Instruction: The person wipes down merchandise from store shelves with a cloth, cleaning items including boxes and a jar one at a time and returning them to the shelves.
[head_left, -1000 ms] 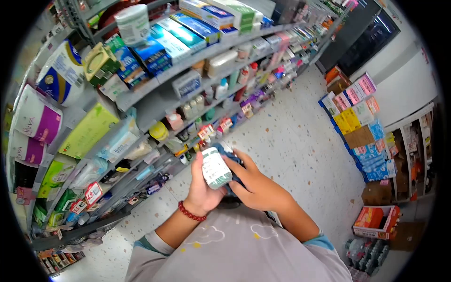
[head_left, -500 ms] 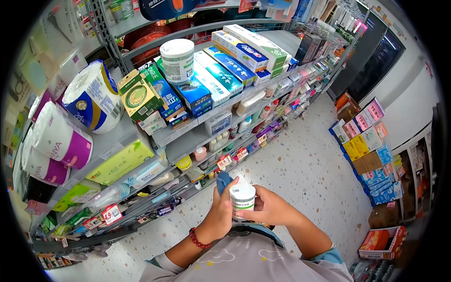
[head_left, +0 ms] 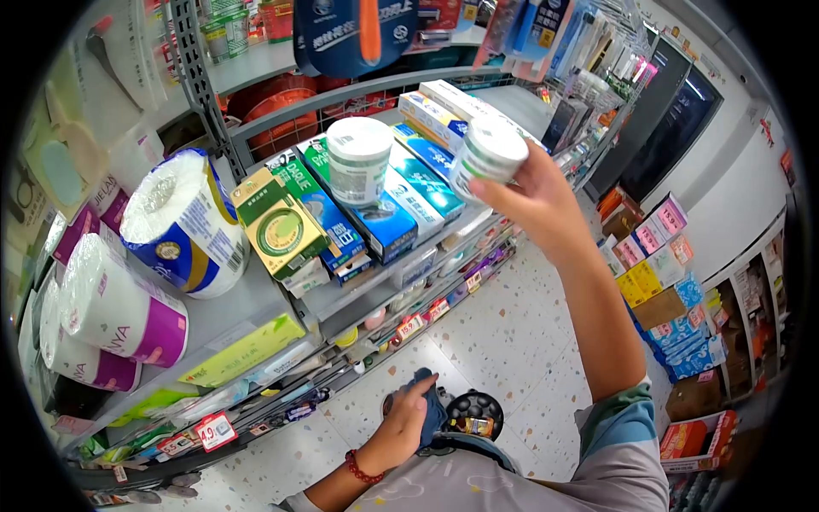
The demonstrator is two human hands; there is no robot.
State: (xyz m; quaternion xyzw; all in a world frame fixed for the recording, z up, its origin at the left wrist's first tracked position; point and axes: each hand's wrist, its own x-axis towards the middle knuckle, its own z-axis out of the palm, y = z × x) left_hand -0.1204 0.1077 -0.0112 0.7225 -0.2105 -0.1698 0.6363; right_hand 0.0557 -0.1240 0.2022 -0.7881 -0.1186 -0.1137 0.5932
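My right hand (head_left: 542,200) grips a white lidded tub (head_left: 488,154) with a green-striped label, held over the shelf's front edge by the toothpaste boxes. A similar white tub (head_left: 358,162) stands upright to its left on the boxes, among them a blue toothpaste box (head_left: 388,226). Low in front of my body, my left hand (head_left: 401,435) is closed on a dark blue cloth (head_left: 432,418), its index finger stretched out. A red bead bracelet (head_left: 363,467) circles my left wrist.
Left on the shelf are a blue-wrapped paper roll (head_left: 183,226), purple-wrapped rolls (head_left: 128,307) and a green-and-tan box (head_left: 281,226). A blue hanging package (head_left: 341,38) juts out above. Stacked cartons (head_left: 674,299) line the right side of the speckled floor (head_left: 529,341).
My right hand has lifted the tub from between both hands up and forward to the shelf. My left hand has let go of the tub and stays low with the cloth.
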